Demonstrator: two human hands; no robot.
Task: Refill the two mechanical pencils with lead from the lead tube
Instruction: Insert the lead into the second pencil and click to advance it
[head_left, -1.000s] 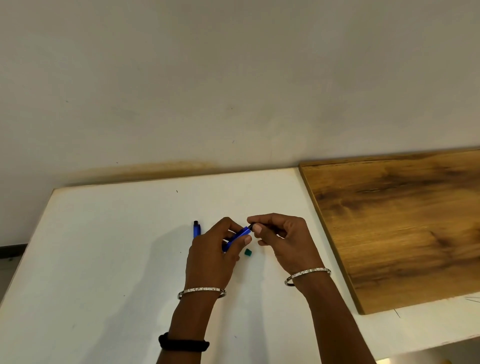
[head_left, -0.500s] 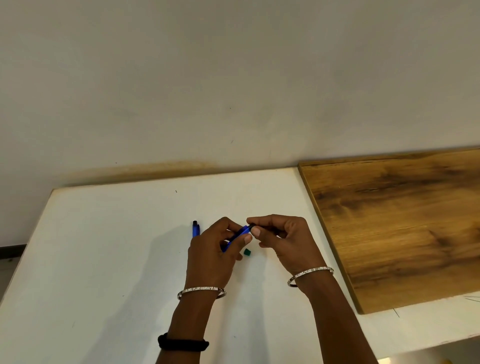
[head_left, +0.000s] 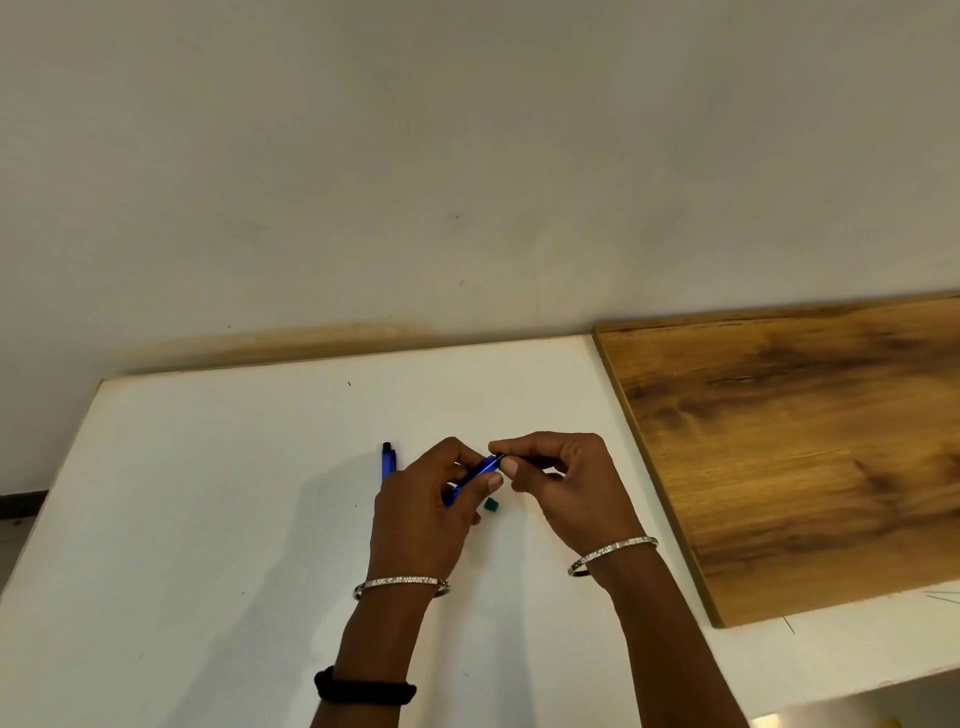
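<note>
White table (head_left: 208, 519): left grip (head_left: 415, 514) grasps blue pencil (head_left: 480, 470) mid-barrel; right grip (head_left: 566, 488) pinches its black end.

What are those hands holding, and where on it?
The left hand grips a blue mechanical pencil round its barrel; the right hand pinches its black end.

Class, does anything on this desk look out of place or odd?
A small green piece lies loose on the table between the left hand and right hand, which hold a pencil. A brownish stain marks the wall above the table's back edge.
</note>
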